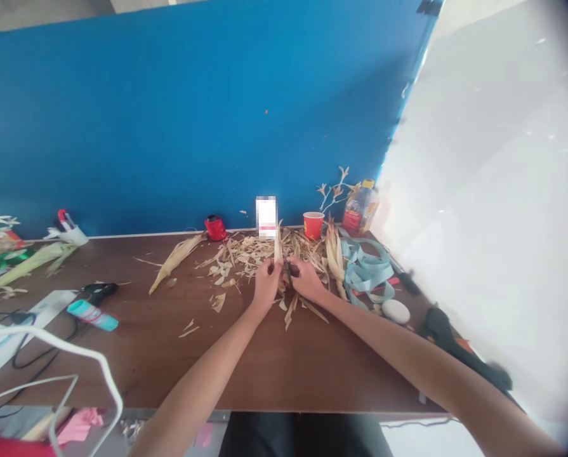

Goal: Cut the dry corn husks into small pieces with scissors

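Note:
My left hand [266, 284] pinches a pale strip of dried corn husk [278, 246], which stands upright above the fingers. Close beside it, my right hand [307, 280] is closed around dark scissors [288, 271]. The blades are near the husk strip; whether they touch it I cannot tell. Behind and beneath both hands lies a heap of husk scraps [245, 251]. A dried corn husk bundle [334, 254] rests right of my right hand, and another husk bundle [176, 260] lies to the left.
On the brown table [169, 362] stand a red paper cup [313, 226], a red can-like object [215, 228] and a bottle [360, 208]. Teal ribbon [367, 270] lies tangled at right, near a dark glue gun [459, 346]. White cables [100, 362] loop at left.

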`<state>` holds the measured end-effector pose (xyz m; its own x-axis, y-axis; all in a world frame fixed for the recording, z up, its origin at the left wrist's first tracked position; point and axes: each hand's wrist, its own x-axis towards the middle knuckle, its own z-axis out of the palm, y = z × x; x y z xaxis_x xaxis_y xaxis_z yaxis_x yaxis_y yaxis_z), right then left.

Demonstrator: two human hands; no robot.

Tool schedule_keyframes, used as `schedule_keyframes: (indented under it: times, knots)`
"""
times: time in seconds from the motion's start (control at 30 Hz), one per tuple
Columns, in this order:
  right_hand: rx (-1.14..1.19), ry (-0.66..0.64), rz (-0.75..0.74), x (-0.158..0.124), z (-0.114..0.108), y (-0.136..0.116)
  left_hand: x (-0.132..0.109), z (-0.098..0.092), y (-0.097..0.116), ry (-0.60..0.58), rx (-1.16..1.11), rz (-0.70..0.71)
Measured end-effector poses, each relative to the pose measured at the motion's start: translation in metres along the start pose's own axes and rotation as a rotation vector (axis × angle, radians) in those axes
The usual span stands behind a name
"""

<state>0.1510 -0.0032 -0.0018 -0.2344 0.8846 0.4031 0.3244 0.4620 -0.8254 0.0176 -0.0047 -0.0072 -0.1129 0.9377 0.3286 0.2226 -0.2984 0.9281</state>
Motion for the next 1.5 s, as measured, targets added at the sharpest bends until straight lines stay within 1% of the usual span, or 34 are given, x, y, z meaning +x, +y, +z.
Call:
schedule_keyframes:
  times: [0.17, 0.4, 0.5, 0.63, 0.73, 0.87, 0.93, 1.13, 1.3, 1.5]
  knots:
    - [-0.026, -0.04, -0.007, 0.0, 0.0, -0.001, 0.0, 0.0, 0.0, 0.015, -0.02, -0.023]
    - [-0.036, -0.047, -0.005, 0.002, 0.0, 0.001, 0.0, 0.0, 0.0, 0.033, -0.01, 0.009]
    - [-0.056, -0.016, -0.012, 0.002, 0.0, 0.002, 0.0, 0.0, 0.0, 0.047, -0.003, 0.014]
    - [-0.15, 0.056, -0.028, 0.002, 0.001, 0.004, -0.001, 0.0, 0.0, 0.07, 0.0, -0.005]
    - [-0.208, 0.078, -0.034, 0.002, 0.002, 0.007, -0.002, -0.001, 0.0, 0.127, 0.006, -0.005]
    - [-0.23, 0.075, -0.035, 0.003, 0.002, 0.01, -0.003, -0.002, 0.001, 0.21, -0.029, 0.003]
    - [-0.238, 0.056, -0.047, 0.003, 0.002, 0.01, -0.004, -0.002, 0.001, 0.206, -0.057, 0.001]
    - [-0.368, 0.001, -0.052, 0.001, 0.003, 0.007, -0.005, 0.0, 0.005, 0.128, -0.155, 0.031]
    - [-0.435, -0.025, -0.025, 0.0, 0.002, 0.005, -0.007, 0.0, 0.01, 0.111, -0.134, 0.062]
    - [-0.508, -0.028, 0.029, 0.0, 0.002, 0.005, -0.008, 0.0, 0.01, 0.106, -0.102, 0.072]
